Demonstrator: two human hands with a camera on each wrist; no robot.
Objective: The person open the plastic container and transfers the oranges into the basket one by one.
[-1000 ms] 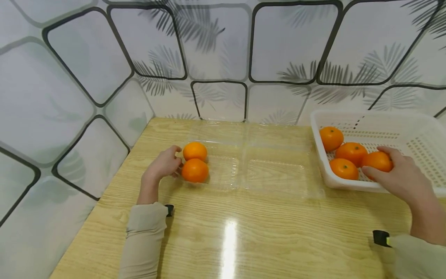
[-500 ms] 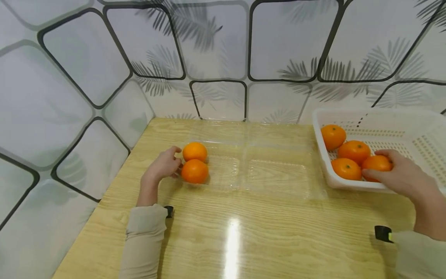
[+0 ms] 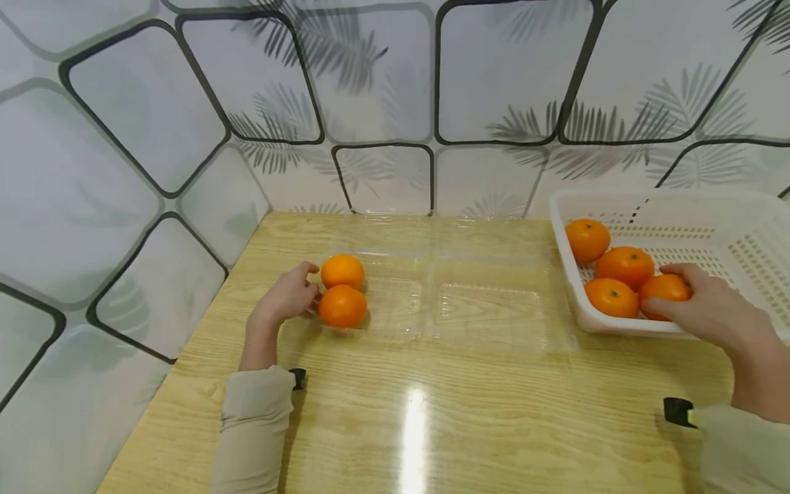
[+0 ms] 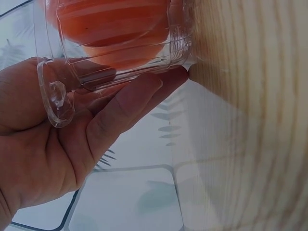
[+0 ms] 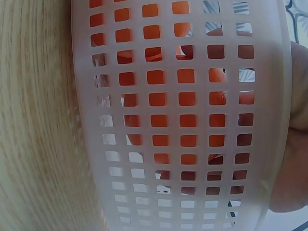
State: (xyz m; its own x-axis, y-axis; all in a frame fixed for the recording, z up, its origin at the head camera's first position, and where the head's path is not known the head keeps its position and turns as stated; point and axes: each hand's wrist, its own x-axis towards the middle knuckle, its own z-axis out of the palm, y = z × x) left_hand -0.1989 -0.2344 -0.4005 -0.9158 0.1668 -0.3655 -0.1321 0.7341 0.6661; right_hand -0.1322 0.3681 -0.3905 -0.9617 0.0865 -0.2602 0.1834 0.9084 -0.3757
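My left hand (image 3: 289, 295) lies against the left end of an open clear plastic box (image 3: 395, 302), thumb and fingers curved along its wall. In the left wrist view, the thumb (image 4: 120, 106) presses that wall beside a clear rim tab. Two mandarin oranges (image 3: 343, 307) sit in the box at this end, one behind the other. At the right, my right hand (image 3: 716, 302) reaches into a white perforated basket (image 3: 740, 213) and grips a mandarin orange (image 3: 665, 296) between thumb and fingers. In the right wrist view, the basket wall (image 5: 168, 106) covers most of the hand and fruit.
Several other mandarin oranges (image 3: 625, 267) lie in the basket's left part. A second clear plastic compartment (image 3: 490, 305) stands between the first one and the basket, with clear lids behind. The wood-grain table (image 3: 432, 412) meets a patterned wall (image 3: 382, 89) at the back.
The mandarin orange under my right hand has shifted slightly toward the basket's front wall, with the hand. My left hand stays at the box. The head view has moved a little.
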